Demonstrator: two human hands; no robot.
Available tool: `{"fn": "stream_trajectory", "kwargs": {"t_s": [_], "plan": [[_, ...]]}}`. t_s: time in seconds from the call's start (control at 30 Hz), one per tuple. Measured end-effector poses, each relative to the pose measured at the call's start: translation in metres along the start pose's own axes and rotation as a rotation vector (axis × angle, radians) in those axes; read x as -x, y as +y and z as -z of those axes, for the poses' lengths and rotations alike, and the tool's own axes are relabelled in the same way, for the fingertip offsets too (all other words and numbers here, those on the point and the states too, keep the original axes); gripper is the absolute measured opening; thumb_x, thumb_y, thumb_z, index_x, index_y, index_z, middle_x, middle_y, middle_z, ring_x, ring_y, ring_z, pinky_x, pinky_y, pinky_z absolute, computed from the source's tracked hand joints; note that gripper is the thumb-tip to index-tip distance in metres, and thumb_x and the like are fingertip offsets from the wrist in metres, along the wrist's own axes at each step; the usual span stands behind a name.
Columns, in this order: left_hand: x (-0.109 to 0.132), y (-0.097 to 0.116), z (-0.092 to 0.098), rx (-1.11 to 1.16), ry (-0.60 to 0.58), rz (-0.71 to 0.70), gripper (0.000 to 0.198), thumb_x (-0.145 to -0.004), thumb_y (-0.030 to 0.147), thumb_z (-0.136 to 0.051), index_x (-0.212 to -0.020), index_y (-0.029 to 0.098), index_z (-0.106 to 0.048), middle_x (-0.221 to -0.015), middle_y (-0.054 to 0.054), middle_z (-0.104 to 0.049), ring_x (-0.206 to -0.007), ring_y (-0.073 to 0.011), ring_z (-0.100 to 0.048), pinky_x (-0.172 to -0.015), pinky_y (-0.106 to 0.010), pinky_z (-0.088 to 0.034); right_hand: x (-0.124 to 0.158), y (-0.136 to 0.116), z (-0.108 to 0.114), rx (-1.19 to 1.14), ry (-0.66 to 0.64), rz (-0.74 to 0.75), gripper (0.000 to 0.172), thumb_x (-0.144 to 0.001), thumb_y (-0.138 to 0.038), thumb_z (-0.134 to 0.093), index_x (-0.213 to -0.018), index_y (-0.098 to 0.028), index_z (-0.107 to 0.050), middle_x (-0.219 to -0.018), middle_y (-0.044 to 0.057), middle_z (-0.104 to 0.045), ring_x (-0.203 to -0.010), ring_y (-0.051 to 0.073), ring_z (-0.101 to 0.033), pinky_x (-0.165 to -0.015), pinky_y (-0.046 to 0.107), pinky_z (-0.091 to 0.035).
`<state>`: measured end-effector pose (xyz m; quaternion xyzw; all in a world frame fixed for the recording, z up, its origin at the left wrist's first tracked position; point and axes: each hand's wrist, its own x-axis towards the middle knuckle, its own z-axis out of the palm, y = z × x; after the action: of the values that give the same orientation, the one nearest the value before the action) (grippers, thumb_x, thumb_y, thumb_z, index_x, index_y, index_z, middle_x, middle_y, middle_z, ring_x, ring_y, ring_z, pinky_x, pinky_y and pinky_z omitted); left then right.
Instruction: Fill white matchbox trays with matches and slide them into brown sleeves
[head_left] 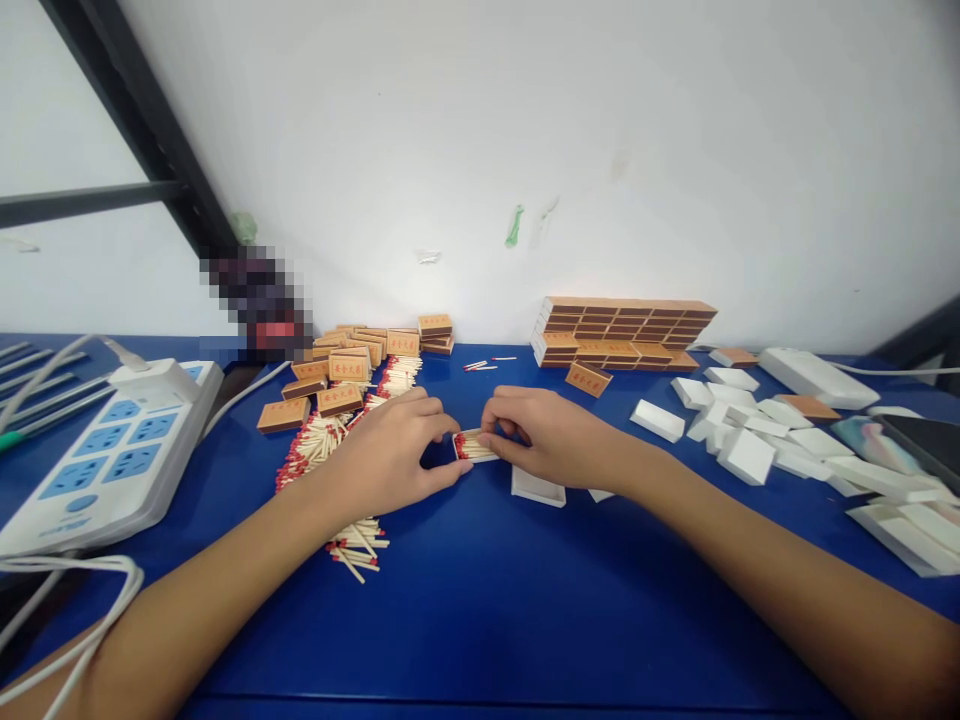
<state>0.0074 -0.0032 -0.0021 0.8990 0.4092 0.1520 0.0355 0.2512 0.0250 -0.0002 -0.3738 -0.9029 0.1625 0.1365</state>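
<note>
A small white matchbox tray [481,457] filled with red-tipped matches [469,443] lies on the blue table between my hands. My left hand [401,447] grips its left end, the thumb at the near side and the index finger at the far side. The curled fingers of my right hand [544,432] are closed at the right end, pressed on the matches and hiding that part of the tray. Just below my right hand sits another white tray [538,487]. A heap of loose matches [319,440] spreads beside and beneath my left hand.
Brown matchboxes [350,366] pile up behind the match heap. Stacked matchboxes [626,330] form a row against the wall, with one matchbox [589,378] leaning before them. Scattered white trays [748,455] cover the right side. A power strip [112,455] with cables stands at left.
</note>
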Motion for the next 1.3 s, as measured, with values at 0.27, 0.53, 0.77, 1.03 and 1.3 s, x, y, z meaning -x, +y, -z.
{"fn": "stream_trajectory", "kwargs": {"t_s": [0.27,0.53,0.77,1.03,1.3], "plan": [[0.001,-0.001,-0.001,0.004,0.007,-0.008,0.030,-0.097,0.045,-0.071,-0.109,0.018,-0.077,-0.093,-0.007,-0.070,-0.097,-0.0261,-0.063,-0.082,-0.039,-0.051,-0.001,-0.002,-0.002,0.036,0.055,-0.015,0.022,-0.104,-0.035,-0.064,-0.088,-0.020,-0.061,-0.089,0.001,-0.061,-0.075,0.014,-0.051,-0.067,0.029,-0.035],[0.000,0.000,0.000,0.005,0.002,-0.015,0.029,-0.097,0.044,-0.072,-0.108,0.017,-0.077,-0.092,-0.006,-0.070,-0.097,-0.0264,-0.063,-0.083,-0.041,-0.051,-0.004,-0.004,-0.013,0.056,0.113,-0.053,0.017,-0.100,-0.026,-0.066,-0.086,-0.020,-0.061,-0.087,0.001,-0.062,-0.074,0.014,-0.053,-0.064,0.029,-0.033],[0.001,0.001,0.000,0.015,0.003,0.009,0.031,-0.098,0.045,-0.071,-0.113,0.018,-0.078,-0.096,-0.006,-0.071,-0.098,-0.0253,-0.064,-0.083,-0.040,-0.051,0.010,0.020,0.051,0.357,0.317,-0.170,0.027,-0.103,-0.044,-0.058,-0.091,-0.021,-0.066,-0.094,0.008,-0.072,-0.078,0.020,-0.061,-0.066,0.032,-0.038],[0.001,-0.001,0.000,0.016,-0.001,0.016,0.033,-0.097,0.046,-0.071,-0.115,0.018,-0.078,-0.095,-0.007,-0.071,-0.098,-0.0261,-0.064,-0.083,-0.040,-0.052,0.030,0.099,0.079,0.318,-0.020,-0.523,0.042,-0.093,-0.062,-0.065,-0.083,-0.021,-0.071,-0.088,0.012,-0.076,-0.074,0.026,-0.067,-0.065,0.037,-0.044],[0.000,-0.002,-0.001,0.017,0.012,0.010,0.032,-0.097,0.045,-0.070,-0.114,0.018,-0.078,-0.095,-0.008,-0.072,-0.099,-0.0274,-0.064,-0.083,-0.041,-0.053,0.027,0.079,0.075,0.118,0.014,-0.319,0.050,-0.093,-0.066,-0.062,-0.110,-0.023,-0.080,-0.109,0.014,-0.078,-0.091,0.031,-0.071,-0.073,0.042,-0.052]]}}
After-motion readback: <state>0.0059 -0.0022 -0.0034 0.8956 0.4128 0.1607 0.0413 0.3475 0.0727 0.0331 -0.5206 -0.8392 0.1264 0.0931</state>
